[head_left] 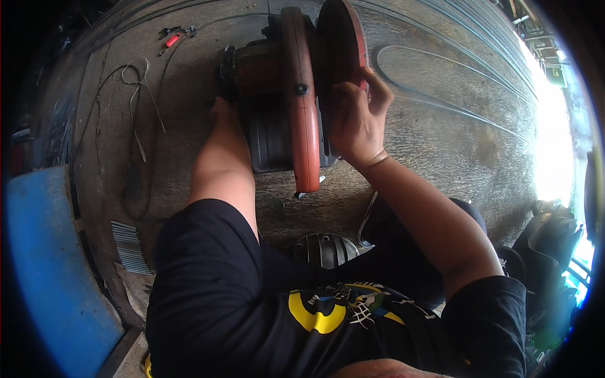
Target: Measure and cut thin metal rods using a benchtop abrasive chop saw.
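Note:
In front of me on the wooden surface stands a chop saw, its long red handle [305,145] pointing toward me. A large round reddish part [343,44], either the disc or its guard, rises at the saw's right side. My right hand [358,123] is closed, with bent fingers at the lower edge of this round part; the fingertips are partly hidden. On the saw's left, my left hand [220,108] reaches in below the motor housing [258,69]. Its fingers are hidden behind the machine. The dark base [271,151] shows between my forearms.
Long thin metal rods [466,47] run across the upper right. A loose cord [135,94] and a small red item [172,41] lie at left. A blue panel [50,252] stands lower left, near a row of short rods [130,246]. A ribbed grey housing [324,250] sits near my lap.

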